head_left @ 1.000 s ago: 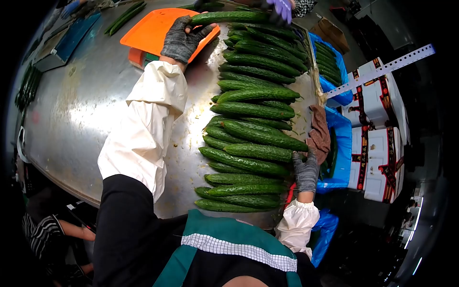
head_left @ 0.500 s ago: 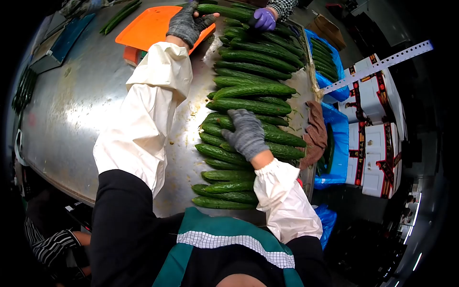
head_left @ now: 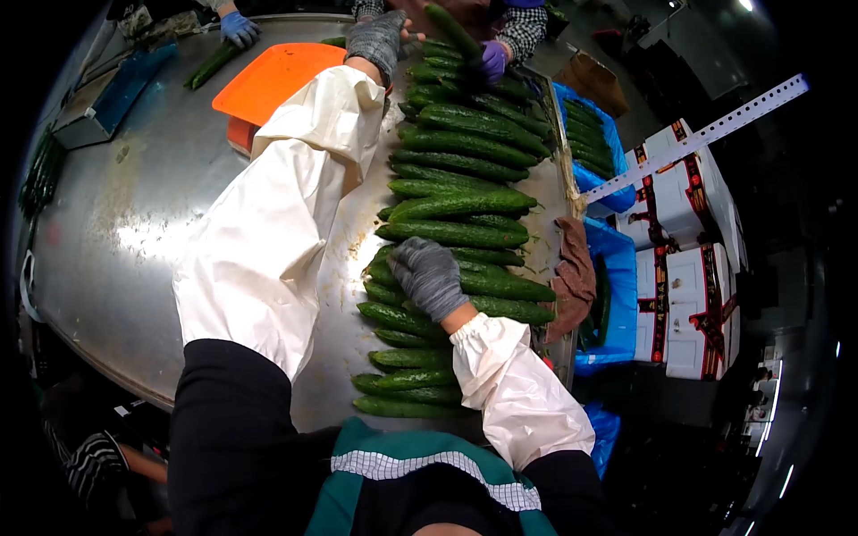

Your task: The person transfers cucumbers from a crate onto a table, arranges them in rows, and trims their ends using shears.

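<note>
Green cucumbers (head_left: 460,209) lie side by side in a long row on the metal table. My right hand (head_left: 427,279), in a grey fingerless-tip glove, rests on the row, its fingers curled down around the left end of a cucumber (head_left: 500,285); the fingertips are hidden. My left hand (head_left: 375,43), gloved alike, is stretched to the far end of the row beside the orange tray (head_left: 277,82). Its bare fingertips point right, apart, with nothing visible in them. Close by, a co-worker's purple-gloved hand (head_left: 493,62) holds a raised cucumber (head_left: 453,32).
Another person's blue-gloved hand (head_left: 239,29) is at the far left, near a cucumber (head_left: 213,66). A brown cloth (head_left: 573,277) lies on the table's right edge. Beyond it are blue-lined crates (head_left: 623,295), a perforated metal bar (head_left: 697,138) and stacked white boxes (head_left: 693,308).
My right hand has slid left, its fingers curling in. My left hand has shifted right, away from the cucumber there. The co-worker's purple glove now lifts a cucumber. A blue-gloved hand has appeared.
</note>
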Demonstrator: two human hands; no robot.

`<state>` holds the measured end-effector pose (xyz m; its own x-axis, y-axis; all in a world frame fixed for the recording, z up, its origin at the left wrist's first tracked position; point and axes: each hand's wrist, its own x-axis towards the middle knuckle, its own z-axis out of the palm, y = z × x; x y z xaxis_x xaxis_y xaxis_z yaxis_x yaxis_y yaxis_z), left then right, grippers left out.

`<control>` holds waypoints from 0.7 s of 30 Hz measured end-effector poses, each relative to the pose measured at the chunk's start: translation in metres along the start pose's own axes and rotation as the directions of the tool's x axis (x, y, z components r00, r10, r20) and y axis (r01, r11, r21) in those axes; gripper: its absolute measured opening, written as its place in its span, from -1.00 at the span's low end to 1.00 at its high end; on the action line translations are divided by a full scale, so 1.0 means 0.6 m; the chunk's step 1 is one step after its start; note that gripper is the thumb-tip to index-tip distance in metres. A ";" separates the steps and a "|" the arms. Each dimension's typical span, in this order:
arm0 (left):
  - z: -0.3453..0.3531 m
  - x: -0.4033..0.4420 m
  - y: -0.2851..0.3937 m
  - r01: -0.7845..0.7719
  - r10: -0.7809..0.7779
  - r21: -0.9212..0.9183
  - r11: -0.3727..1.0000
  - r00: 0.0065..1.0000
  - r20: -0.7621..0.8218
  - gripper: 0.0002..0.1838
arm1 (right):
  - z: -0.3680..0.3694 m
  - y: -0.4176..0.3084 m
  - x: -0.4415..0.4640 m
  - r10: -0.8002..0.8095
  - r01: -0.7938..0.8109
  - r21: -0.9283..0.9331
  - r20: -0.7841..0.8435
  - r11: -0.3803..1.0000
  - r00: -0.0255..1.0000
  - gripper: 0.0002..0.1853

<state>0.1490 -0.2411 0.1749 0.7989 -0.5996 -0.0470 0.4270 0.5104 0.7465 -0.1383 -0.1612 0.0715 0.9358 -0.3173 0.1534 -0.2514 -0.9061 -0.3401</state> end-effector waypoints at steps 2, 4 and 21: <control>-0.017 -0.017 -0.009 -0.003 0.003 0.009 1.000 1.000 0.005 -0.79 | -0.002 0.011 -0.003 0.130 -0.083 0.520 -0.054 0.850 0.990 -0.86; -0.056 -0.028 -0.017 -0.001 0.004 -0.010 1.000 0.963 0.270 -0.77 | -0.013 0.024 -0.005 0.210 -0.072 0.704 -0.111 0.706 0.971 -0.87; -0.189 -0.368 -0.088 0.362 -0.683 0.699 0.617 0.688 0.246 -0.65 | -0.278 0.151 -0.452 0.668 -0.192 0.901 -0.133 0.390 0.732 -0.71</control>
<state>-0.0019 -0.0659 0.0708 0.1541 -0.9125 -0.3789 0.2567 -0.3334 0.9072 -0.4560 -0.2042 0.1539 0.4846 -0.8747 0.0086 -0.0551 -0.0404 -0.9977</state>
